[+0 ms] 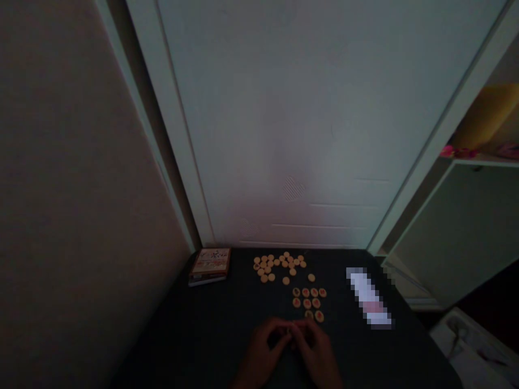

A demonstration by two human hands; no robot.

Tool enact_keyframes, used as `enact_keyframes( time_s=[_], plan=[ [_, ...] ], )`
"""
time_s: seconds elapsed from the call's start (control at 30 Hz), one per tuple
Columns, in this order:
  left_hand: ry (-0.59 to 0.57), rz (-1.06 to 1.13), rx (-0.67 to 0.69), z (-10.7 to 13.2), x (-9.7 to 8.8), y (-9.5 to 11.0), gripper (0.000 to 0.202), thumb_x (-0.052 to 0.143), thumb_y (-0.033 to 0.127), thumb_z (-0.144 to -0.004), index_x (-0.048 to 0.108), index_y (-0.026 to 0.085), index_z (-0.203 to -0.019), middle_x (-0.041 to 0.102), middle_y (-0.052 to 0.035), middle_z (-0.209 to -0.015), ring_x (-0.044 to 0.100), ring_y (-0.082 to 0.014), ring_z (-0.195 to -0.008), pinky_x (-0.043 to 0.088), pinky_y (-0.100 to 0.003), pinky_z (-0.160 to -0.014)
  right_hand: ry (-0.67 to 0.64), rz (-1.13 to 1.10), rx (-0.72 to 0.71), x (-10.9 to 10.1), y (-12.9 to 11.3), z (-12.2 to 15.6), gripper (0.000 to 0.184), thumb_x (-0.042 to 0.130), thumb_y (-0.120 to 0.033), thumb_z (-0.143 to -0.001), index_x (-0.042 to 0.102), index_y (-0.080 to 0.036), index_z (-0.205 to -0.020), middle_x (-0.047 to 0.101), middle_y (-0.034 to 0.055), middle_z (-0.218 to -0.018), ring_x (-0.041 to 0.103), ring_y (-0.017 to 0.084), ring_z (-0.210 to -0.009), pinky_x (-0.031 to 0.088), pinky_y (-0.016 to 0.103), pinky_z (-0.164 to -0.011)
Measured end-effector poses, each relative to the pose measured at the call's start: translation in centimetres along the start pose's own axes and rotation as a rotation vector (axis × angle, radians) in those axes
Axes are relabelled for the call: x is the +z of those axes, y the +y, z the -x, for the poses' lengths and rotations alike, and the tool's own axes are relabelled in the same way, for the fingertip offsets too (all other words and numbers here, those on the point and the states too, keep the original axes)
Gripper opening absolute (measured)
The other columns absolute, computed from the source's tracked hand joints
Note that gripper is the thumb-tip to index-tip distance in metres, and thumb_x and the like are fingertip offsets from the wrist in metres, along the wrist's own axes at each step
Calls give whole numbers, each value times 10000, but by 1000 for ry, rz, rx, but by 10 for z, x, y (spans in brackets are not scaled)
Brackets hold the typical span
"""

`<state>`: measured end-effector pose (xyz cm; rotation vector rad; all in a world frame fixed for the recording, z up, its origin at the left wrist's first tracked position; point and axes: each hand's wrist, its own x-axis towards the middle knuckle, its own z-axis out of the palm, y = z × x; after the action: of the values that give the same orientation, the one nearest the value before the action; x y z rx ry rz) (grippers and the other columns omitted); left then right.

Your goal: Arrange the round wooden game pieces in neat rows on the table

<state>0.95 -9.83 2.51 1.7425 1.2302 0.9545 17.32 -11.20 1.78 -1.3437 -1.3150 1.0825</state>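
Dark tabletop (190,337), near black, w/ the rows (307,303) on it: face-up discs, mostly red marks, 4 at back, 3 mid, 2 front. Hands are on the near side of the rows, a bit L. L hand (261,343) & R hand (315,348) meet at thumbs & fingertips, palms apart, dark gaps showing btwn. Can't tell if they pinch a disc; too dim & small. R hand is right by the front row; can't tell if touching.

Loose discs (268,265) lie behind & mostly L of the rows, nearly all blank side up, in an irreg. patch reaching near the back edge; one at its L end has a reddish mark. 2 singles sit btwn patch & rows, apart from each other.

Room: widest stretch of tabletop runs L of the rows, out to the L edge by the wall (81,189). Narrower strip R of the rows, up to a pixelated item (368,298), slantwise & near the R edge. Box (211,262) well L of & behind the rows, by the back L corner. Behind the rows, the back edge runs along a white door (279,108), so no reach past it. Well R of the rows, beyond the R edge: a pale tray (474,362), contents unclear, & higher up a shelf (488,160) w/ yellow & pink things.
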Motion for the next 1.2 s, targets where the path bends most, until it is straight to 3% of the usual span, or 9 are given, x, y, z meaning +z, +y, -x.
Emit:
enact_keyframes(
  time_s=[0.43, 0.5, 0.6, 0.83, 1.03, 1.2],
  plan=[
    [39, 6, -65, 0, 0, 11, 251, 637, 418, -893, 714, 254, -1066, 775, -22, -964, 697, -202, -892, 534, -293, -845, -19, -30, -66, -1, -4, 2, 437, 567, -602, -887, 709, -207, -1009, 762, 77, -924, 721, 231, -807, 562, 300, -736],
    [52, 22, -71, -1, 0, 10, 264, 636, 422, -891, 712, 245, -1071, 775, -28, -981, 698, -203, -915, 538, -295, -854, -13, 15, -63, -7, -5, 1, 431, 563, -597, -890, 714, -212, -1012, 761, 63, -876, 718, 226, -778, 559, 293, -711],
    [76, 31, -68, -2, 1, 9, 254, 641, 402, -891, 709, 238, -1073, 771, -30, -994, 694, -204, -930, 533, -302, -863, 101, 116, -60, -27, -3, -3, 440, 555, -610, -883, 725, -215, -973, 753, 52, -799, 703, 224, -730, 545, 290, -683],
    [66, -112, 11, -10, 10, 5, 206, 625, 351, -908, 695, 259, -1078, 743, -31, -994, 665, -222, -941, 501, -342, -882, 330, 281, -93, -79, 20, -17, 417, 576, -588, -868, 727, -220, -996, 757, 99, -1005, 692, 285, -943, 529, 363, -830],
    [60, -338, 142, -23, 16, 11, 120, 602, 295, -922, 692, 254, -990, 726, -28, -991, 642, -239, -943, 448, -391, -910, 342, 324, -128, -82, 33, -19, 429, 546, -590, -885, 723, -212, -989, 742, 112, -984, 680, 281, -930, 520, 381, -849],
    [33, -432, 214, -27, 20, 9, 106, 606, 194, -909, 673, 258, -960, 719, -14, -1006, 643, -237, -974, 437, -410, -917, 326, 369, -176, -81, 33, -19, 393, 531, -552, -914, 719, -213, -979, 742, 95, -940, 695, 248, -861, 544, 340, -779]
  ],
)
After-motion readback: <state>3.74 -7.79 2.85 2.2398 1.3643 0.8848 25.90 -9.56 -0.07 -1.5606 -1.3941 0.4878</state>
